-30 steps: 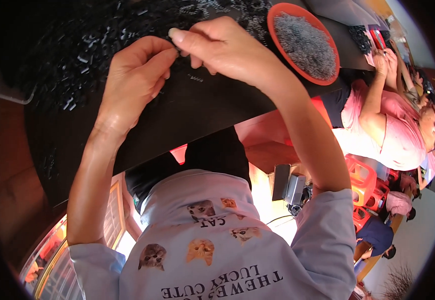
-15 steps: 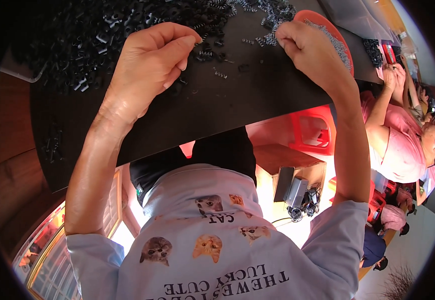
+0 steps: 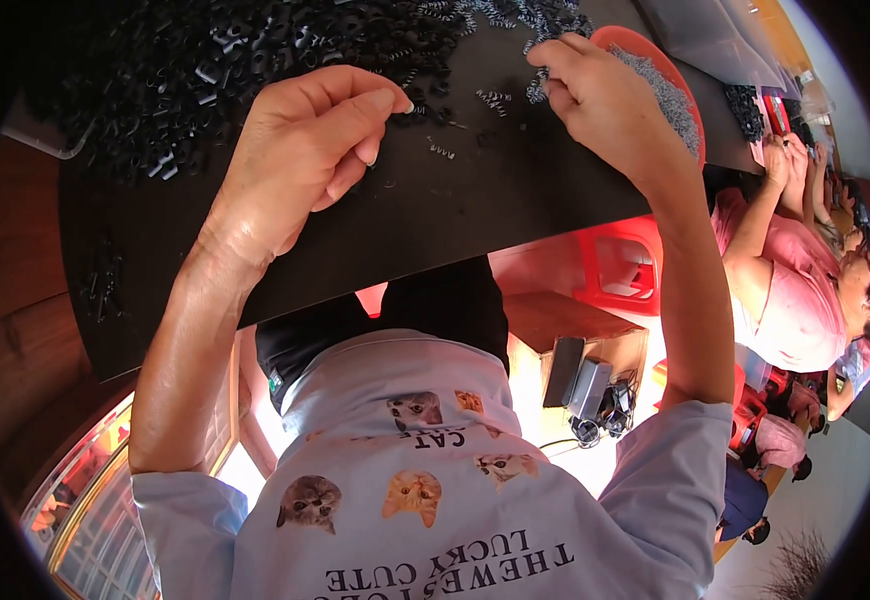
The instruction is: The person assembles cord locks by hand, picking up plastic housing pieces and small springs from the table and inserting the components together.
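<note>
My left hand [image 3: 320, 140] hovers over the dark table, thumb and forefinger pinched together. Whatever is between the fingertips is too small to make out. Behind it spreads a heap of small black curved plastic parts [image 3: 175, 95]. My right hand [image 3: 610, 105] is beside a pile of small metal coil springs [image 3: 510, 12], its thumb and forefinger apart and nothing visible between them. A few loose springs [image 3: 495, 101] lie between my hands, and a single spring [image 3: 441, 148] is nearer to me. At the right, an orange-red basin [image 3: 697, 100] holds many tiny grey pieces.
Several black slender pieces [image 3: 105, 280] lie at the table's left end. A clear plastic tub [image 3: 65, 150] edges the heap. Below the table are a red stool [image 3: 620, 265] and a cardboard box [image 3: 570, 325] with adapters and cables. A person in pink [image 3: 795, 290] works at the right.
My right hand has opened from a closed pinch and shifted slightly left. More springs now lie loose between my hands. My left hand stays pinched, a little lower and to the right.
</note>
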